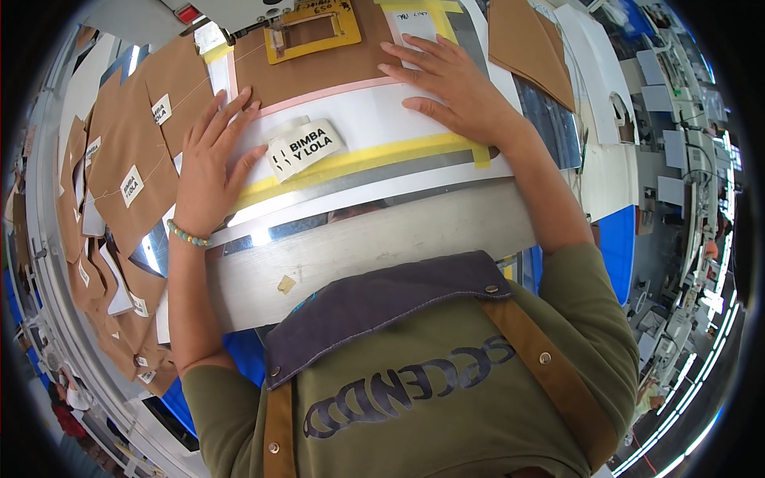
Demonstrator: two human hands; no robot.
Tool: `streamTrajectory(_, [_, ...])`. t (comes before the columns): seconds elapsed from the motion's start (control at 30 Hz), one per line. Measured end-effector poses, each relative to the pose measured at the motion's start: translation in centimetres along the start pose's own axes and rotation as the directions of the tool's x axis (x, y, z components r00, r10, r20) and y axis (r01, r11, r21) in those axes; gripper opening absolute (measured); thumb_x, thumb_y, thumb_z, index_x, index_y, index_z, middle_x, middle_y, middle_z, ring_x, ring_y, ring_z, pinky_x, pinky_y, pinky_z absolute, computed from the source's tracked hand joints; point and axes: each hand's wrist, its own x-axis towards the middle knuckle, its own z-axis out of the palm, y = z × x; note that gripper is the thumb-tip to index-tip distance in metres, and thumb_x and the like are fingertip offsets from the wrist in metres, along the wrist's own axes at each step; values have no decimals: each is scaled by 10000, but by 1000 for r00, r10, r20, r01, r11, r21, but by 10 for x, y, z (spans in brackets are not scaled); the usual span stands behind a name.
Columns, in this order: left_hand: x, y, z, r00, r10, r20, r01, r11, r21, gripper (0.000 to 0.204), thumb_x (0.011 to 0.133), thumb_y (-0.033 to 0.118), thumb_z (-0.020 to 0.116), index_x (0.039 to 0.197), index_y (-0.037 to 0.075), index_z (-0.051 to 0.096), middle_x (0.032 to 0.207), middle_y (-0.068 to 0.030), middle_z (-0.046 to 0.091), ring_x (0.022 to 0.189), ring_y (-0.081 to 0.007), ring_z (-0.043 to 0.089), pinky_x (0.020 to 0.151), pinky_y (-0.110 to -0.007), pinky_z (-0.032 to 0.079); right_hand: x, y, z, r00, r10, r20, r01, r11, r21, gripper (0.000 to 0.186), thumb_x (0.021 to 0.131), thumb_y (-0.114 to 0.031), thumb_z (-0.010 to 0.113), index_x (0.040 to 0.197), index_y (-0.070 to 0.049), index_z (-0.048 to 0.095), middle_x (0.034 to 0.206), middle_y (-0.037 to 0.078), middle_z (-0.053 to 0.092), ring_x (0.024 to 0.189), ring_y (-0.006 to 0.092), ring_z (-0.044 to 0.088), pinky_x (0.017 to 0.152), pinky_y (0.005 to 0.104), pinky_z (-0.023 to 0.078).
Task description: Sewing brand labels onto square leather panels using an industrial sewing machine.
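Observation:
My left hand (209, 159) lies flat with fingers stretched out, at the left edge of a brown fabric panel (319, 80). Its thumb tip is close to a small roll of white printed labels (315, 151). On the right, my right hand (450, 92) rests with fingers spread on the panel's right edge and the white board. The panel sits on a white template board (374, 119) edged with pink and yellow tape. A yellow metal clamp frame (348, 33) presses on the panel's far part, beneath the machine head (231, 14).
Brown fabric pieces with white labels (127, 151) hang in a pile at the left, threads running across them. More brown panels (530, 48) are stacked at the right. A metal table edge (382, 239) lies in front of me; a blue bin (620, 247) is at the right.

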Motion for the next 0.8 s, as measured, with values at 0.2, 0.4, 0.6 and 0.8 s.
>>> streamTrajectory(0.2, [-5,0,-4,999,8,-39,-10,998,-54,521,1007,247,687,1496,80,624,1609,-106,564,1501,-379,476,1224,-485,394,8,-19,-15,992,-95,-83,93,995,-20,456,1053,-400,658,1423,-137,697,1617,43,552,1539,268,429,1289,482,315])
streamTrajectory(0.4, [-5,46,-25,999,-47,11,48,956,-289,667,845,173,864,1464,65,644,1398,-119,668,1093,-305,651,991,-408,544,42,-64,-17,958,-186,-217,260,883,391,306,971,-314,770,1187,-99,743,1374,65,718,1342,274,605,1107,452,465])
streamTrajectory(0.6, [-5,47,-2,993,-112,26,112,885,-452,659,784,82,899,1399,46,664,1270,-133,675,1062,-293,668,905,-386,583,54,-80,-1,974,-147,-173,210,873,440,281,919,-301,809,1076,-100,691,1117,70,727,1134,301,662,981,450,506])
streamTrajectory(0.8, [10,54,6,996,-84,11,78,857,-509,685,802,82,898,1439,54,647,1240,-107,682,965,-231,653,818,-324,574,42,-67,-16,998,-34,-58,60,848,526,265,889,-243,853,1037,-89,698,1205,66,766,1154,303,696,1010,441,534])
